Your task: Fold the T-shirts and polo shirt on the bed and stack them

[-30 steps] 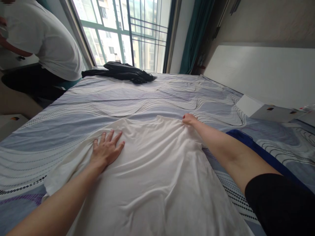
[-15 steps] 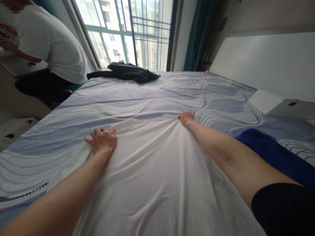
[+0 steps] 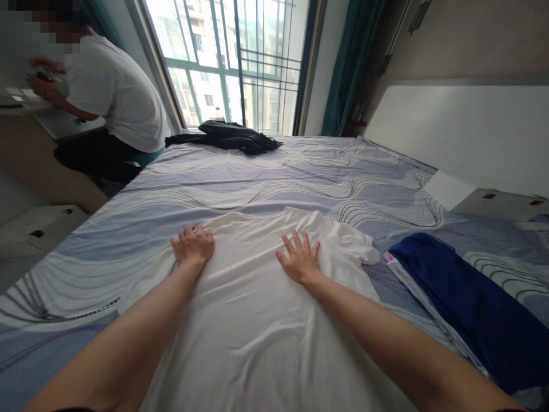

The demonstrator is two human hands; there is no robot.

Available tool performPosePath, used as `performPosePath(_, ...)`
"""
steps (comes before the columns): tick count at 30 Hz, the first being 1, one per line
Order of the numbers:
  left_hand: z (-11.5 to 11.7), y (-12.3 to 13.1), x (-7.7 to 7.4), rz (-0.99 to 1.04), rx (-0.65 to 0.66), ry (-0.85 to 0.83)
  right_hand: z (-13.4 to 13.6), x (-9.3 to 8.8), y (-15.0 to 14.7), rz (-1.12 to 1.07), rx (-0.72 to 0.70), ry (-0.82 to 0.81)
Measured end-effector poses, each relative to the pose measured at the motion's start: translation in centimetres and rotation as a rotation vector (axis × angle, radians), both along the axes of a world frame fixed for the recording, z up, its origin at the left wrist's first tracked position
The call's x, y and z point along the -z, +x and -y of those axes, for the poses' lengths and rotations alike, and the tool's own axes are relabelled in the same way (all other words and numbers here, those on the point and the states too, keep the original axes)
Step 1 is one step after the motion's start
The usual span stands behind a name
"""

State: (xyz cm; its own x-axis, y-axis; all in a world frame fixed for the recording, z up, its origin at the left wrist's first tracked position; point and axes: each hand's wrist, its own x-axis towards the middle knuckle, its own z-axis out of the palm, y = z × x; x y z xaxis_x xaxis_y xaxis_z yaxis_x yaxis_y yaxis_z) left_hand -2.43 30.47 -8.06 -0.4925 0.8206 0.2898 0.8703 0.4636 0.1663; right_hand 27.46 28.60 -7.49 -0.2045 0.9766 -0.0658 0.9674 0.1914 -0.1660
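A white short-sleeved T-shirt (image 3: 253,297) lies spread on the bed, its neckline toward the window and its lower part running out of view below. My left hand (image 3: 193,245) is closed on the cloth near the left shoulder, fingers curled over the edge. With fingers spread, my right hand (image 3: 300,257) lies flat on the upper chest of the shirt, right of centre. Soft creases run across the front, and the right sleeve (image 3: 362,246) lies out to the side, slightly bunched.
Folded blue clothing (image 3: 454,303) lies on the bed (image 3: 240,177) to the right. Black clothing (image 3: 231,137) is heaped at the far edge by the window. An open white box (image 3: 493,200) stands by the headboard (image 3: 454,126). A person in a white shirt (image 3: 115,86) sits at far left.
My right hand has let go of the right shoulder edge and moved left and nearer, now flat on the shirt. The right sleeve has come into view. My left hand keeps its place on the cloth.
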Motion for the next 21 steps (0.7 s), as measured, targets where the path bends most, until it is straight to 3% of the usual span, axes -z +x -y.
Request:
performPosePath(2,1.9,-1.1,-0.2,0.031,0.001,-0.024,-0.4,-0.1,0.0,0.0,0.005,0.015)
performPosePath(5,6.1,-4.0,-0.7,0.088,-0.112,-0.053,-0.6,0.4,-0.2,0.008,0.006,0.056)
performPosePath(7,9.0,-6.2,-1.5,0.107,-0.185,-0.077,-0.6,0.8,-0.2,0.015,0.001,0.078)
performPosePath(10,12.2,-8.9,-3.1,0.187,-0.184,-0.159,-0.6,1.5,-0.1,0.022,0.001,0.097)
performPosePath(15,12.7,-10.7,-5.4,0.363,-0.085,-0.19,-0.6,1.8,-0.1,0.013,0.009,0.132)
performPosePath(21,11.6,-11.8,-8.0,0.169,-0.099,-0.094,-0.6,1.7,-0.2,0.004,0.01,0.131)
